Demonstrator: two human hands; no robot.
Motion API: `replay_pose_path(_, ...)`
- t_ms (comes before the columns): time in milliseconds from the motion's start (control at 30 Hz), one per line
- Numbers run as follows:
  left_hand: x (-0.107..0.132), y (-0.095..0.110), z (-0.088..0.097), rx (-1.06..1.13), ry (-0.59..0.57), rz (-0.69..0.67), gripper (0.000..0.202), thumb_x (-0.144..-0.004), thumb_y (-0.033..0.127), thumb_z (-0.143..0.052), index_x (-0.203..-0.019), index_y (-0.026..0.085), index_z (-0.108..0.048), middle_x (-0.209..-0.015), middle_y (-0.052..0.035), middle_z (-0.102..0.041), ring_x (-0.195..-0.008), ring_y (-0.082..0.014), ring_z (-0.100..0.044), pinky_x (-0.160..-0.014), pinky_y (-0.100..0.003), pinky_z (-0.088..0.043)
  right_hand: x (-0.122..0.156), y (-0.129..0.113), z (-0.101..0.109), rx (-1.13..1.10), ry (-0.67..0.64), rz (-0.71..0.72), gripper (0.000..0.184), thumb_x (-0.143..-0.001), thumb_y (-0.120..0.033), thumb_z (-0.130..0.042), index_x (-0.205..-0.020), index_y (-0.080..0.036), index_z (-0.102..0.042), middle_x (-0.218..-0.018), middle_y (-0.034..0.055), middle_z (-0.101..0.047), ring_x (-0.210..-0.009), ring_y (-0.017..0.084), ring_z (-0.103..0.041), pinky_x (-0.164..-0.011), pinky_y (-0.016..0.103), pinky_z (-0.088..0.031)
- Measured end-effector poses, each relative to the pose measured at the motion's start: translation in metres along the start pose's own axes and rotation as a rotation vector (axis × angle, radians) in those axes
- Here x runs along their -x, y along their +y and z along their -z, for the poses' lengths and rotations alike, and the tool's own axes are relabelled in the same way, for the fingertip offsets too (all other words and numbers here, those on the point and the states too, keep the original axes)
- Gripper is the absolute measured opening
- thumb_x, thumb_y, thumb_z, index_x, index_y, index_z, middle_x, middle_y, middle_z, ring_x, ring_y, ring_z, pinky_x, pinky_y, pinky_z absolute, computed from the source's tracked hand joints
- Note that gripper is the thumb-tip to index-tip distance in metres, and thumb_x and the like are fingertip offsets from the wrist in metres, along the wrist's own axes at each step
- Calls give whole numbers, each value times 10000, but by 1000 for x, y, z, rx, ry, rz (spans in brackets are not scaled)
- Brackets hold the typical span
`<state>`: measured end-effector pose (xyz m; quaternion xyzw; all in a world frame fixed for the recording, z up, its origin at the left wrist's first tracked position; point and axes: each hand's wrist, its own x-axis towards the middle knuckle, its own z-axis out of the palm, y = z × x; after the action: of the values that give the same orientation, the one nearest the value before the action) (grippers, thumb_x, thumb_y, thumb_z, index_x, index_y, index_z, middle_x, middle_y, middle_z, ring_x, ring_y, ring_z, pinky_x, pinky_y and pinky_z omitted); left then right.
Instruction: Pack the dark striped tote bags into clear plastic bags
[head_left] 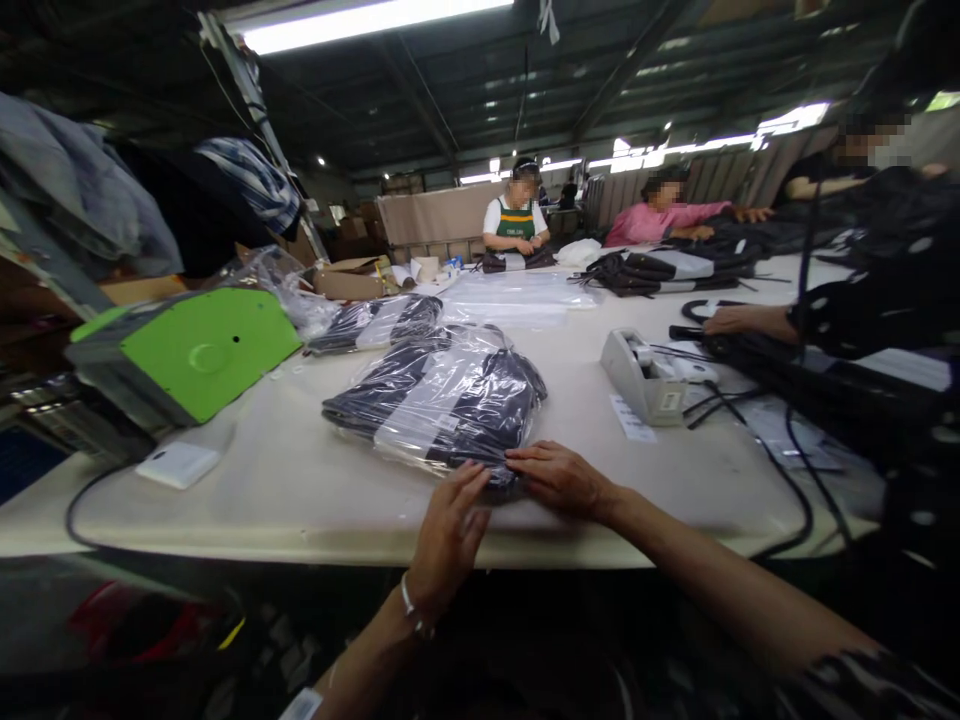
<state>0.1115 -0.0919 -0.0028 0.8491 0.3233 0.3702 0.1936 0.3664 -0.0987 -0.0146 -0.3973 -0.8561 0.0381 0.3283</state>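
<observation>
A folded dark garment in a clear plastic bag lies on the pale table, with a light grey band across its middle. At its near edge, my left hand touches the plastic, fingers stretched and thumb apart. From the right, my right hand rests its extended fingers on the near right corner of the same bag; its thumb is hidden. Just behind lies another bagged dark garment.
A green-sided machine stands at left, near a white flat box. A grey tape dispenser sits to the right, amid black cords. A co-worker's hand rests on dark garments. Clear plastic bags lie farther back; other people work beyond.
</observation>
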Motion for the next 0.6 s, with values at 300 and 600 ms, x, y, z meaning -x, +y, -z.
replay_pose_path(300,8,44,-14,1506,-52,995,349,-803,380,-731,-1027,132,-630,-1171,-170,-656,-1115,-276,-639,-969,-402,-514,-40,-42,20,-316,235,-808,223,-890,-358,-555,-917,-192,-701,-964,69,-724,-873,210,-679,-776,344,-541)
replay_pose_path(600,-5,21,0,-25,49,103,280,-858,195,-587,-1135,219,-620,-1181,-93,-652,-1186,-297,-553,-1043,-519,-402,-27,-38,20,-878,71,-1284,176,-762,-267,-704,-827,-117,-639,-687,44,-644,-557,148,-627,-523,291,-541)
